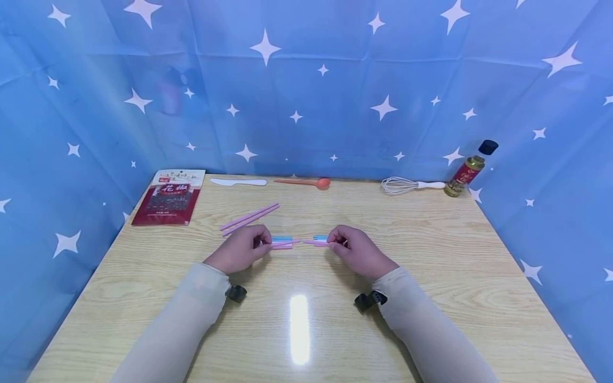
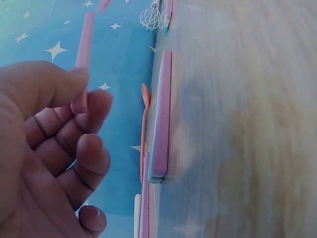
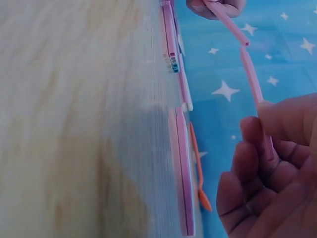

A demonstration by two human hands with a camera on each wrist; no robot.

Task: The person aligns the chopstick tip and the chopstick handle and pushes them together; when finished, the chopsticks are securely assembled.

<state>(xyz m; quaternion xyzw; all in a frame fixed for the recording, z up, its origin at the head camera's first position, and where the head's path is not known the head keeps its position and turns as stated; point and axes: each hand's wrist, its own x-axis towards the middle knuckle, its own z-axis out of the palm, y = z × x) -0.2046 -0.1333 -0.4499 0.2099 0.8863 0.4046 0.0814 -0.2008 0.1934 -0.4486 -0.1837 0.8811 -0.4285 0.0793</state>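
while both hands hover low over the middle of the pale wooden table (image 1: 431,255), left hand (image 1: 241,248) pinches one thin pink plastic stick (image 1: 283,246), right hand (image 1: 356,249) pinches another (image 1: 313,242), tips nearly meeting between them. blue-pink flat strips (image 1: 282,239) lie just behind. best to keep both sticks level and in line so ends meet squarely. farther: pink stick pair (image 1: 249,218), red spice packet (image 1: 169,197), white whisk (image 1: 412,185).

My left hand (image 1: 241,247) and right hand (image 1: 356,249) sit close together, knuckles up, fingertips facing each other. Each has fingers curled with thumb pinched against them. Both sleeved forearms angle inward toward the hands.
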